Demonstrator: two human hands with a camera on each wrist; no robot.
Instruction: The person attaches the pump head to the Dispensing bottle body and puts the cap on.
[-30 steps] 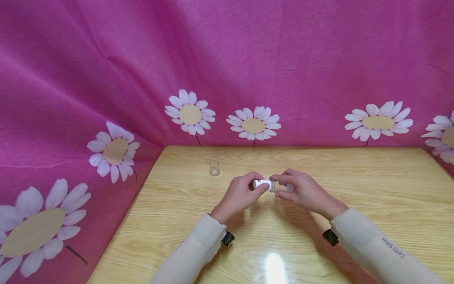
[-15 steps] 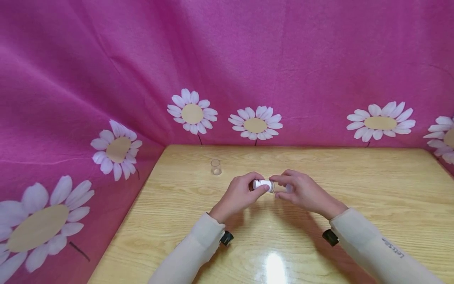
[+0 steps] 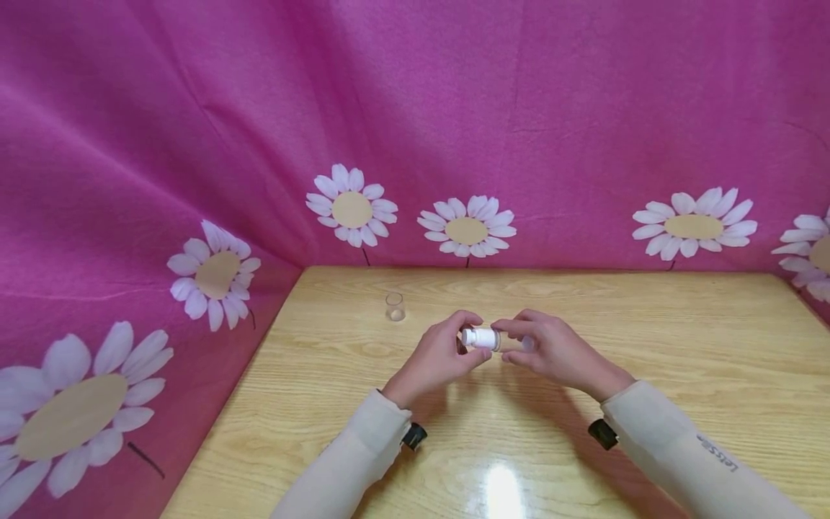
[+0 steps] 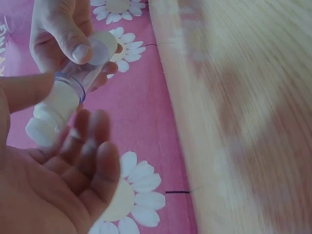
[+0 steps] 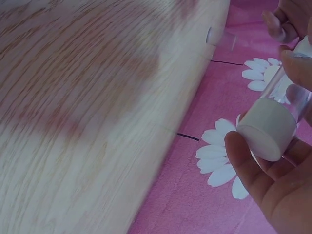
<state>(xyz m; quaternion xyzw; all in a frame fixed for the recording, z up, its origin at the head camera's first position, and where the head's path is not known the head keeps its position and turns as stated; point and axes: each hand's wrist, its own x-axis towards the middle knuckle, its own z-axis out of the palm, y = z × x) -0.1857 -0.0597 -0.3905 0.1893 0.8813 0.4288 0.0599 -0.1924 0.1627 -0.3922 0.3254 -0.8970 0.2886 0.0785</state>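
Note:
A small clear bottle with a white top (image 3: 481,339) lies sideways in the air between the two hands. My right hand (image 3: 554,349) grips its clear body, thumb and fingers close to the ring below the top. The white base (image 5: 268,129) shows over the right palm in the right wrist view. My left hand (image 3: 441,357) is around the white top, its thumb below and its forefinger above with gaps showing. The left wrist view has the left fingers (image 4: 92,156) loosely bent, apart from the top, and the left thumb (image 4: 27,91) overlapping its side.
A small clear cup (image 3: 395,308) stands on the wooden table (image 3: 681,331), behind and left of the hands. A pink cloth (image 3: 558,130) printed with daisies hangs along the back and left edges of the table.
The left thumb has slid off the white top to below it, leaving more of the top showing. The right hand keeps its hold, and the cup stays put.

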